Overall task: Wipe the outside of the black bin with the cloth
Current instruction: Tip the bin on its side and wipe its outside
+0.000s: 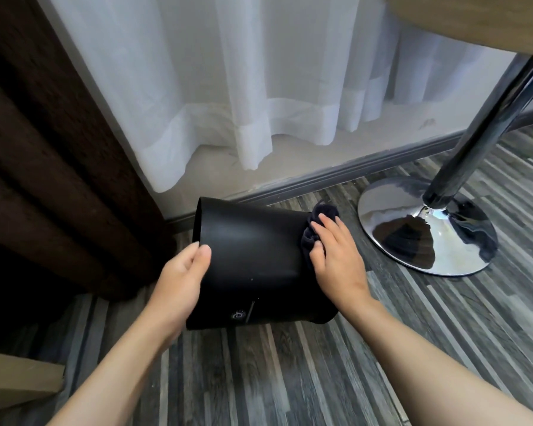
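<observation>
The bin lies tipped on its side over the floor, left hand gripping its rim, right hand pressing the soft cloth to its base end; it looks light, stiff and slick, so the rim seems the surest hold.

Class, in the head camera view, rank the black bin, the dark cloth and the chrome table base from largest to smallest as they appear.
1. black bin, though it sits nearer the camera
2. chrome table base, not much smaller
3. dark cloth, partly hidden under the right hand
</observation>
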